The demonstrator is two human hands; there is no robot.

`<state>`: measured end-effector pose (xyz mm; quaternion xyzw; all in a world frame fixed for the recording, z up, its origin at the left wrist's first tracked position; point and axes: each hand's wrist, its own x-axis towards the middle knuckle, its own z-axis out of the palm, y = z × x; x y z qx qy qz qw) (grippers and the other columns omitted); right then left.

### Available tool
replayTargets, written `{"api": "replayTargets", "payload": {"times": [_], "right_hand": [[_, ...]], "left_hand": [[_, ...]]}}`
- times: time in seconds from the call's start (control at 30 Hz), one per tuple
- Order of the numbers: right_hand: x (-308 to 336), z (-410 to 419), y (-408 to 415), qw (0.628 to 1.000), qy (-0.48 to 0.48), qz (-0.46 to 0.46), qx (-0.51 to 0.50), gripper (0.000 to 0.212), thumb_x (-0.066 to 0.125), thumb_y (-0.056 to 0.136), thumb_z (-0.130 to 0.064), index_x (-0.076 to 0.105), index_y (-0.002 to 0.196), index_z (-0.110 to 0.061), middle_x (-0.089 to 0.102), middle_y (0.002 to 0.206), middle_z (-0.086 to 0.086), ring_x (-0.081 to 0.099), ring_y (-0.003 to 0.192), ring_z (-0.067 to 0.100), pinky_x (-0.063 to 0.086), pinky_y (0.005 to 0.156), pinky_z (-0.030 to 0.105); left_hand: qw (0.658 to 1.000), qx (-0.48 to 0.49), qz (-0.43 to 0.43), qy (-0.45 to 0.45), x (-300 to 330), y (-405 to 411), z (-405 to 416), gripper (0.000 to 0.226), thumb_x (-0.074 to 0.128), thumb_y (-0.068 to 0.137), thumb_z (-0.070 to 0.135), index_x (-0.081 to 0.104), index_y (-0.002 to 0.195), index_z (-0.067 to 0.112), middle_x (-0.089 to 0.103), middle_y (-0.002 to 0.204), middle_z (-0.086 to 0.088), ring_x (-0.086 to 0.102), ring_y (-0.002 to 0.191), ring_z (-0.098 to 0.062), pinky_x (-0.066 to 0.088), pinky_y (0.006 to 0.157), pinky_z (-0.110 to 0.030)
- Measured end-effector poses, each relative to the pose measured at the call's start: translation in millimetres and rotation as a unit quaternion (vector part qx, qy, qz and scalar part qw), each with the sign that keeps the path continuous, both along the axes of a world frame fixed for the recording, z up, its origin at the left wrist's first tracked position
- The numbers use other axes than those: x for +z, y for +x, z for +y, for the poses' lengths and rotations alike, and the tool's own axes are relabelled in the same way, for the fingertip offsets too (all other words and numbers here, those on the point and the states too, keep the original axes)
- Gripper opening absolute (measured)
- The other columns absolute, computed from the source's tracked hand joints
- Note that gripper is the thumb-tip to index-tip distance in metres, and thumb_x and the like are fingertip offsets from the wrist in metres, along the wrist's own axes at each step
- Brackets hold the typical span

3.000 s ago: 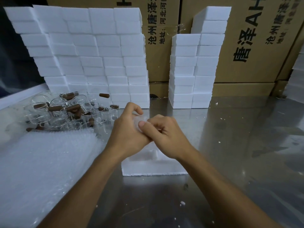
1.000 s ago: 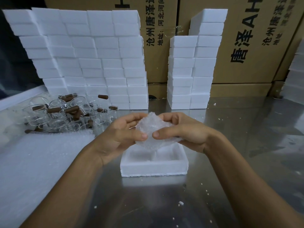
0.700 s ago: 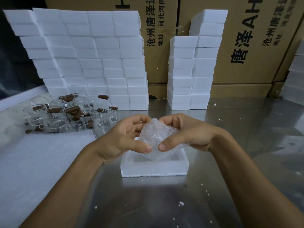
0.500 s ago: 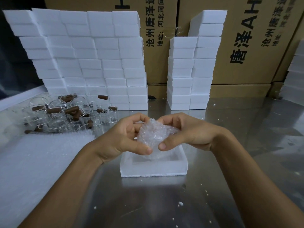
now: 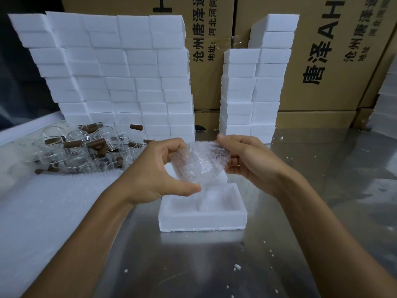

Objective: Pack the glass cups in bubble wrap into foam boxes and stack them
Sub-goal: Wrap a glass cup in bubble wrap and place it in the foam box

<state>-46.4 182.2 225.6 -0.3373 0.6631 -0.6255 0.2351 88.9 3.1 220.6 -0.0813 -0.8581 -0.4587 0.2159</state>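
Note:
A glass cup wrapped in bubble wrap is held in the air between both hands. My left hand grips its left side, thumb under it. My right hand pinches its right side and top edge. Directly below lies an open white foam box with two hollow compartments, on the metal table. A pile of bare glass cups with brown handles sits at the left. A sheet of bubble wrap is spread on the table in front of that pile.
A wide wall of stacked white foam boxes stands at the back left, and a narrower stack at the back right. Cardboard cartons rise behind them. Foam crumbs dot the steel table.
The wrapped cup has risen a little higher above the foam box. My right thumb has left the front of the bundle; that hand now holds its right side and top.

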Motion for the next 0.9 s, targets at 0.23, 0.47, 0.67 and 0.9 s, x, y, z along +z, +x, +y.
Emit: {"api": "replayTargets", "payload": {"times": [0.23,0.47,0.67,0.9], "right_hand": [[3,-3,3,0.997,-0.057,0.012,-0.05,0.02,0.062,0.097,-0.028,0.07,0.083,-0.016,0.063,0.081,0.008,0.054,0.067,0.015,0.046,0.069,0.029],[3,-6,5,0.99,-0.107,0.012,-0.094,0.012,0.067,0.093,-0.026,0.074,0.086,-0.021,0.07,0.079,0.002,0.062,0.063,0.01,0.049,0.07,0.025],[3,-6,7,0.991,-0.097,0.046,-0.079,0.012,0.07,0.091,-0.025,0.073,0.098,-0.015,0.071,0.079,0.002,0.062,0.062,0.009,0.048,0.066,0.023],[-2,-7,5,0.986,0.021,0.158,-0.057,0.007,0.07,0.091,-0.027,0.074,0.089,-0.022,0.074,0.076,-0.005,0.061,0.059,0.002,0.049,0.06,0.019]], "left_hand": [[0.992,0.091,0.052,-0.065,-5,-5,-2,0.048,0.087,0.063,0.019,0.062,0.1,0.034,0.061,0.105,0.017,0.06,0.102,-0.003,0.052,0.083,-0.023],[0.988,0.095,0.013,0.12,-10,-8,-9,0.094,0.093,0.061,0.01,0.047,0.136,0.042,0.062,0.122,0.005,0.07,0.099,-0.016,0.06,0.081,-0.034],[0.964,0.102,-0.017,0.245,-8,-11,-7,0.07,0.084,0.063,0.038,0.059,0.129,0.032,0.075,0.102,0.005,0.072,0.096,-0.015,0.056,0.08,-0.035],[0.981,0.1,-0.118,0.119,-22,-12,-17,0.083,0.096,0.055,0.023,0.059,0.128,0.033,0.065,0.119,0.009,0.067,0.104,-0.011,0.054,0.087,-0.023]]}}
